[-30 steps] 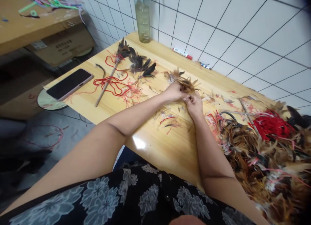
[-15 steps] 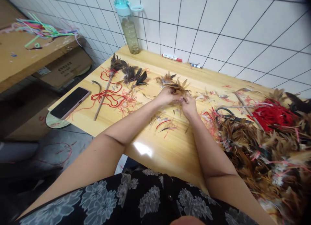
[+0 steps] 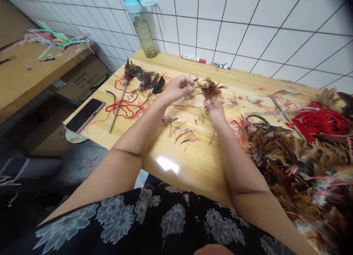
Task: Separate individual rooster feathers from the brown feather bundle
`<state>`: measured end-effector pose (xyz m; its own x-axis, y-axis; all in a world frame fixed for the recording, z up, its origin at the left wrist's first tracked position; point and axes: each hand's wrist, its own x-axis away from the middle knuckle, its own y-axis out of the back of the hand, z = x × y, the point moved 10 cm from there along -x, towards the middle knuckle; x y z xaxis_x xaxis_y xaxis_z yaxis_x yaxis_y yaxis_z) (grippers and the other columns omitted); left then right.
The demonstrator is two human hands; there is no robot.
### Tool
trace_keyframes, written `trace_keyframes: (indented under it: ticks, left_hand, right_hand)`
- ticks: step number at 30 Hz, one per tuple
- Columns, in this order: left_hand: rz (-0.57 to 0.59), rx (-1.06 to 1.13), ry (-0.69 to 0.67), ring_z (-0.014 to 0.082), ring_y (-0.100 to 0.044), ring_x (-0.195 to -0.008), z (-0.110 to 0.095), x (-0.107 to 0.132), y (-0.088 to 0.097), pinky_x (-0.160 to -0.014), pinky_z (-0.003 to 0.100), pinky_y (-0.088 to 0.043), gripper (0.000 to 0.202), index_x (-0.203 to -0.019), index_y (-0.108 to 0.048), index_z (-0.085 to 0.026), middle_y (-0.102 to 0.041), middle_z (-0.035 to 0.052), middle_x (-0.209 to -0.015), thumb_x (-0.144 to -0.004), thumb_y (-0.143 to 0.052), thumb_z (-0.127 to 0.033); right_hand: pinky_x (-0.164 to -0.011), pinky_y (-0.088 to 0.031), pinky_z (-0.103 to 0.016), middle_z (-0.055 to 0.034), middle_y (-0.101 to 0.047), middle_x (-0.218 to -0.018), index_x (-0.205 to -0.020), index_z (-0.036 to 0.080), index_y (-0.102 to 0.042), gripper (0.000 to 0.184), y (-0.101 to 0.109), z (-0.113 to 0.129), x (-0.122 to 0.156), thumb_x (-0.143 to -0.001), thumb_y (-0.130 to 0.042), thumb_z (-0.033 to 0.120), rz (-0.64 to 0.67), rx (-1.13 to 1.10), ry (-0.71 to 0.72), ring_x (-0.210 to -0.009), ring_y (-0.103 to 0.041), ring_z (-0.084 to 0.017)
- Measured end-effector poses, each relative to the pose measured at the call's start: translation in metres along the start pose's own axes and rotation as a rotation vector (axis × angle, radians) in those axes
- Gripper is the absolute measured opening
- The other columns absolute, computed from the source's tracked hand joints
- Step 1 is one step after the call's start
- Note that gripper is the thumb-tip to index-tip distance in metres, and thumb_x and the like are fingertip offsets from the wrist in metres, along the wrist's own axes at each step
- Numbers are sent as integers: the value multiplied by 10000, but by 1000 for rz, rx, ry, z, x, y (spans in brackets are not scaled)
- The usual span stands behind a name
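My right hand (image 3: 213,108) is closed around the base of a bunch of brown feathers (image 3: 211,89), whose tips fan out above the fist. To its left, my left hand (image 3: 180,88) is raised over the table with curled fingers that stand apart and nothing visible in them. Loose feather bits (image 3: 183,135) lie on the wood below both hands. Beyond the left hand are dark feather bunches (image 3: 150,82) and a stick (image 3: 118,110) with dark feathers at its top end and red yarn (image 3: 127,110) looped across it.
A large feather pile (image 3: 292,159) covers the right side, with scissors (image 3: 267,124) and a heap of red yarn (image 3: 321,121) at its far edge. A phone (image 3: 85,115) lies at the table's left edge. A bottle (image 3: 145,34) and markers (image 3: 193,59) stand or lie near the wall.
My left hand has let go of the feather bunch and moved up and left. My right hand still grips the bunch, which now shows upright and fanned out. The view has shifted slightly.
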<state>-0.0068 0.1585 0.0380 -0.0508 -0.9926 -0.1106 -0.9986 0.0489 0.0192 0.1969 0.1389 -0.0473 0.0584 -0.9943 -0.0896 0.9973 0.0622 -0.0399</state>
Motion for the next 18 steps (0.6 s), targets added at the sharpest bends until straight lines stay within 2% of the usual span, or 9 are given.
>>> trace_keyframes:
  ticks: [2,4,6,8,10,13,15,17,18]
  left_hand:
    - [-175,-345,-29,242,-724,-1013,-14,-15,47,-1031,330,-565,197,-837,-790,-211,-753,43,-913,-800,-914,-62]
    - [-237,-682,27,285,-727,-1075,-14,-28,77,-1165,389,-550,214,-776,-744,-222,-732,76,-936,-837,-815,-30]
    - [-198,-969,82,355,-744,-1251,-5,-37,86,-1285,463,-523,171,-849,-771,-206,-790,160,-1139,-885,-789,-40]
    - [-150,-1126,126,416,-726,-1409,7,-41,85,-1340,519,-507,127,-989,-830,-164,-797,248,-1393,-930,-771,-69]
    - [-136,-1194,156,456,-708,-1488,16,-41,83,-1350,537,-502,185,-1070,-859,-126,-764,298,-1539,-941,-739,-70]
    - [-142,-1243,157,468,-695,-1514,18,-43,87,-1365,528,-472,162,-1001,-833,-125,-772,304,-1530,-928,-714,-43]
    - [-191,-1160,125,427,-713,-1443,10,-45,97,-1343,498,-478,106,-928,-775,-166,-815,255,-1408,-940,-745,-65]
    - [-292,-911,62,338,-735,-1259,-4,-45,111,-1225,434,-533,152,-885,-708,-215,-836,151,-1175,-970,-795,-123]
    - [-325,-746,25,281,-725,-1143,-10,-44,116,-1130,395,-553,190,-880,-680,-231,-816,92,-1053,-990,-818,-160]
  right_hand:
    - [-611,-386,-236,61,-470,-672,-764,264,-530,498,2,1,2,-1072,-812,535,-37,-60,-96,-635,-392,-114]
    - [-572,-328,-206,80,-440,-627,-755,253,-515,483,2,1,4,-1130,-773,416,-68,-118,-194,-599,-386,-96]
    - [-554,-302,-190,93,-434,-616,-755,245,-506,479,2,3,6,-1166,-738,330,-95,-160,-262,-571,-394,-78]
    - [-544,-291,-180,101,-436,-616,-755,236,-502,484,2,6,8,-1184,-722,281,-111,-184,-291,-551,-395,-63]
    - [-531,-275,-177,105,-438,-611,-749,231,-493,496,1,7,8,-1203,-693,243,-119,-197,-305,-533,-371,-52]
    - [-525,-267,-181,107,-429,-616,-745,235,-478,512,2,3,5,-1213,-687,239,-117,-202,-306,-532,-342,-50]
    - [-535,-296,-184,101,-432,-639,-753,240,-481,526,1,1,2,-1184,-767,334,-89,-198,-279,-556,-344,-59]
    - [-557,-333,-187,86,-460,-686,-766,244,-486,535,0,-1,-1,-1135,-836,410,-63,-199,-257,-604,-375,-74]
    - [-576,-351,-189,74,-488,-722,-777,245,-491,515,0,-1,-1,-1122,-840,401,-58,-208,-250,-638,-403,-82]
